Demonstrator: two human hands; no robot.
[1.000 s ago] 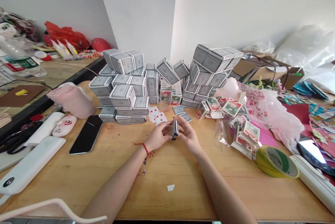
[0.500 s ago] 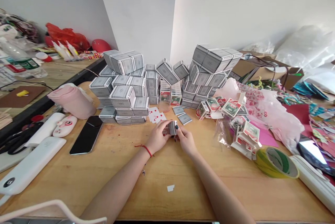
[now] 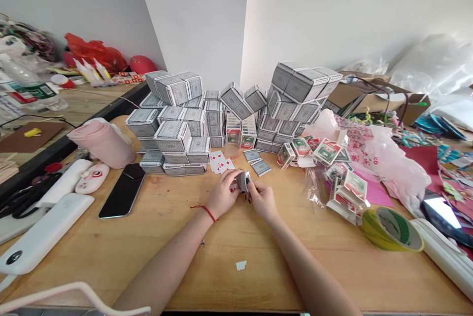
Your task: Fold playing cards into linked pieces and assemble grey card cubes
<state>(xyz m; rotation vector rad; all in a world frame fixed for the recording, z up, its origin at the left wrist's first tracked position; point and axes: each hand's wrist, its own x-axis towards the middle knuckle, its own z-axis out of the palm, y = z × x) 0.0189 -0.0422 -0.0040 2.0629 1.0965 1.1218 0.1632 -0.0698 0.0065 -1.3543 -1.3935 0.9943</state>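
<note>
Between my two hands is a small grey-patterned playing card (image 3: 242, 182), held upright above the table; whether it is one card or several I cannot tell. My left hand (image 3: 222, 193) wraps its fingers around the far and left side. My right hand (image 3: 262, 197) pinches the right edge, its dark-nailed thumb on the front. Just beyond lie face-up diamond cards (image 3: 220, 163) on the left and face-down cards (image 3: 261, 167) on the right. Folded-card blocks (image 3: 173, 136) are stacked behind to the left, and more card blocks (image 3: 283, 109) rise on the right.
Card boxes (image 3: 327, 151) and opened packs (image 3: 351, 193) lie right, near a yellow tape roll (image 3: 390, 228) and a plastic bag (image 3: 384, 158). A phone (image 3: 123, 191), a pink pouch (image 3: 101, 143) and a white power bank (image 3: 46, 233) sit left. A paper scrap (image 3: 241, 265) lies in front.
The card in my hands has tilted slightly, and my right thumb and fingers have shifted a little along its edge. The stacks and other things stay where they were.
</note>
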